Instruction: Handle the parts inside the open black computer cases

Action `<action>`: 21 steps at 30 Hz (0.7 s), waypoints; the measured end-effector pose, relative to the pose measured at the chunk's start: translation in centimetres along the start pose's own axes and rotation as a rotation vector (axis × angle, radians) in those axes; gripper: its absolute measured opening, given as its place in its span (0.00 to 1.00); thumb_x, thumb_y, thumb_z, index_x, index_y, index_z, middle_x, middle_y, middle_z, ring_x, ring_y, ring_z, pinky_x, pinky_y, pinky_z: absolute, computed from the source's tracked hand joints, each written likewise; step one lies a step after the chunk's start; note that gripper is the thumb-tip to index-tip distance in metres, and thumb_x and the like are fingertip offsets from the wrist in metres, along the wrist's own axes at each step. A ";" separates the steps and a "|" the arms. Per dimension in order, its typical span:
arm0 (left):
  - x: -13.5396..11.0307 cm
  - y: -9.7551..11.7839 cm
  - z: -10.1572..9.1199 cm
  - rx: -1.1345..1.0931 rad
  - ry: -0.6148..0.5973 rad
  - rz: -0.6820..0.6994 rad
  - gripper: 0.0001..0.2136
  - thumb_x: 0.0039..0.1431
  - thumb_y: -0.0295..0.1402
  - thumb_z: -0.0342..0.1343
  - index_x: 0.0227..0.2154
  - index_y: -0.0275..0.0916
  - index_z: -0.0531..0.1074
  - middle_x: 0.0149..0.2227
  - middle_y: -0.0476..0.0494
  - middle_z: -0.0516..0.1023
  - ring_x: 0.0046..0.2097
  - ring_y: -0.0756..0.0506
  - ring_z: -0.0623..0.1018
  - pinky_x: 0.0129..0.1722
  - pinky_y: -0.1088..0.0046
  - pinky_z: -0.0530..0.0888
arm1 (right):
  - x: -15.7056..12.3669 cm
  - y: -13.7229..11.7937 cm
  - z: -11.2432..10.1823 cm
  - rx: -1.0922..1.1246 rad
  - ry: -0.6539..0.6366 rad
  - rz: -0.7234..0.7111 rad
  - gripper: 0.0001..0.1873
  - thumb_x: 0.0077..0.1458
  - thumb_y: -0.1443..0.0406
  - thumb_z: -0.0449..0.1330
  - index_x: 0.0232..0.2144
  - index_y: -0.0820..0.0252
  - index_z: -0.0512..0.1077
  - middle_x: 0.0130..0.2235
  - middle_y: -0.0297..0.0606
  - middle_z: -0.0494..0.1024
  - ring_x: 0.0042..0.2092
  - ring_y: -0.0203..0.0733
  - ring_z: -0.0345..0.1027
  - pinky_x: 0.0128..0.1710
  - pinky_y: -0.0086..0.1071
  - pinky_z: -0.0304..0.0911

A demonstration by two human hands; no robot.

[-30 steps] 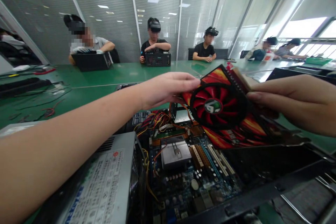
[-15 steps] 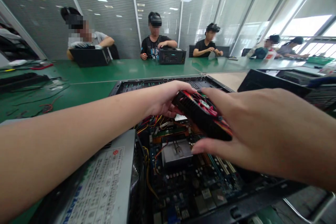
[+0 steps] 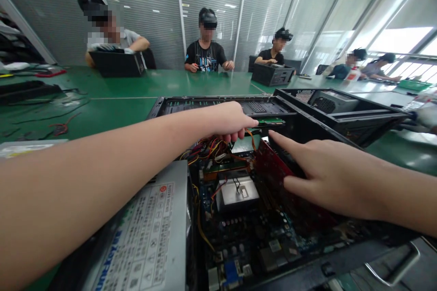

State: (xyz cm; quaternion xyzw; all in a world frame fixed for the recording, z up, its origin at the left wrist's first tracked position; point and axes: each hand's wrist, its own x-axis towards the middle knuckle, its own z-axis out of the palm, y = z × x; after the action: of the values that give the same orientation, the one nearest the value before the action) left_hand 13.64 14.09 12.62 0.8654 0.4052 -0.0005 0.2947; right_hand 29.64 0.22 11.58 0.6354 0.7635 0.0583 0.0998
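My right hand [image 3: 327, 173] grips a graphics card [image 3: 273, 163], thumb against its red board and index finger stretched along the far end. The card stands on edge inside an open computer case [image 3: 344, 250], over the motherboard [image 3: 239, 236]; whether it sits in a slot is hidden. My left hand [image 3: 235, 120] is at the card's far end, fingers curled, close to an orange cable [image 3: 251, 138]. What those fingers hold, if anything, cannot be made out. Left of the card is a silver heatsink [image 3: 239, 193], and nearer my left arm a power supply [image 3: 146, 236].
Bundled wires [image 3: 208, 150] lie beneath my left hand. Another open case [image 3: 344, 104] stands behind on the right of the green table [image 3: 123, 113]. Loose cables [image 3: 61, 122] lie at left. Several people sit across the table, some with computer cases [image 3: 118, 63].
The graphics card went from tilted, fan side showing above the motherboard, to upright on edge lower in the case. Across the table, a computer case moved right from one person to another.
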 end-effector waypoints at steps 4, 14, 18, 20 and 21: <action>0.0 -0.2 0.1 0.017 0.008 0.012 0.20 0.52 0.48 0.52 0.33 0.35 0.78 0.22 0.43 0.76 0.25 0.47 0.74 0.31 0.72 0.70 | -0.3 -0.1 0.3 0.023 -0.038 0.028 0.41 0.55 0.54 0.51 0.65 0.65 0.46 0.37 0.47 0.78 0.37 0.51 0.73 0.34 0.37 0.61; -1.2 -1.7 -3.6 0.026 0.356 0.103 0.16 0.49 0.40 0.55 0.35 0.33 0.75 0.29 0.42 0.76 0.31 0.48 0.74 0.32 0.73 0.68 | -1.8 0.9 0.5 0.023 -0.040 -0.019 0.41 0.57 0.43 0.45 0.63 0.65 0.55 0.33 0.50 0.78 0.33 0.55 0.73 0.31 0.42 0.64; -2.3 -8.6 -7.4 -0.127 0.829 0.052 0.21 0.58 0.41 0.44 0.49 0.35 0.67 0.47 0.45 0.74 0.43 0.50 0.72 0.38 0.77 0.67 | -5.7 -0.1 0.6 0.175 0.351 -0.194 0.36 0.56 0.44 0.46 0.59 0.60 0.61 0.39 0.48 0.77 0.36 0.52 0.71 0.31 0.40 0.66; -2.7 -12.5 -7.4 -0.121 0.767 -0.124 0.26 0.61 0.52 0.35 0.53 0.41 0.63 0.49 0.54 0.73 0.49 0.49 0.67 0.45 0.77 0.66 | -7.0 -1.2 1.6 0.181 0.520 -0.322 0.30 0.58 0.45 0.45 0.49 0.59 0.69 0.36 0.46 0.76 0.33 0.49 0.69 0.29 0.38 0.64; -2.8 -14.1 -6.8 -0.095 0.624 -0.188 0.31 0.60 0.56 0.27 0.55 0.43 0.60 0.49 0.58 0.74 0.49 0.49 0.67 0.48 0.77 0.65 | -7.3 -1.8 2.1 0.151 0.591 -0.379 0.27 0.59 0.46 0.44 0.43 0.59 0.71 0.32 0.45 0.76 0.31 0.48 0.68 0.28 0.37 0.62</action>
State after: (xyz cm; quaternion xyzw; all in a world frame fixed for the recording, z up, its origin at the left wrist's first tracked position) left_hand 0.25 22.67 11.75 0.7679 0.5535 0.2565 0.1952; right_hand 29.71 -7.40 9.69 0.4438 0.8658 0.1634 -0.1634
